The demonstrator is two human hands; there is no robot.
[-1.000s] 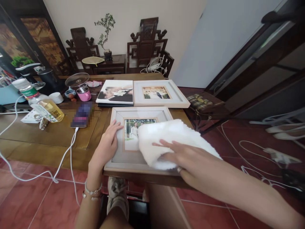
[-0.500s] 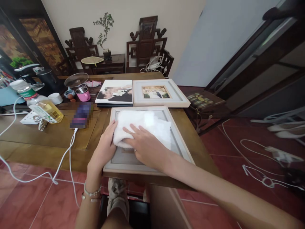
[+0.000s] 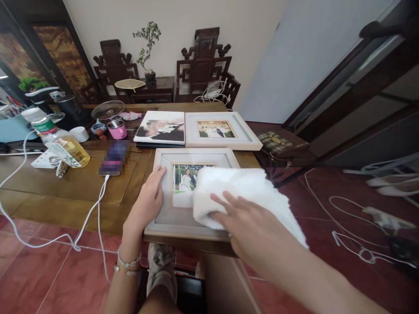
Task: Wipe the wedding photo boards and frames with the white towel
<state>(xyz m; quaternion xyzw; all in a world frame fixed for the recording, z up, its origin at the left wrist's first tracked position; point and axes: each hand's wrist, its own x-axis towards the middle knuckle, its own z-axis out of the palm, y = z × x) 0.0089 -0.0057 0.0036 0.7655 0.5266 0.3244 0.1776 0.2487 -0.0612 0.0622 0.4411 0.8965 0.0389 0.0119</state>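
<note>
A light wooden picture frame (image 3: 160, 226) lies at the table's near edge, with a wedding photo (image 3: 185, 181) showing through its left part. My left hand (image 3: 149, 198) grips the frame's left side, fingers over the border. My right hand (image 3: 244, 218) presses a fluffy white towel (image 3: 242, 185) against the frame's right half, the thumb tucked under its fold. The towel covers part of the photo and overhangs the frame's right side. Behind it, a second framed photo (image 3: 216, 129) lies beside a white photo album (image 3: 163, 126).
Left on the wooden table (image 3: 65, 192) are a blurred phone (image 3: 114, 158) on a white cable, a bottle of yellow liquid (image 3: 70, 148), a pink mug (image 3: 117, 129) and a power strip (image 3: 46, 159). A plaid bag (image 3: 276, 141) sits beyond the right edge.
My right hand has moved the towel right and toward me, across the frame, uncovering the photo's left part. My left hand stays at the frame's left side.
</note>
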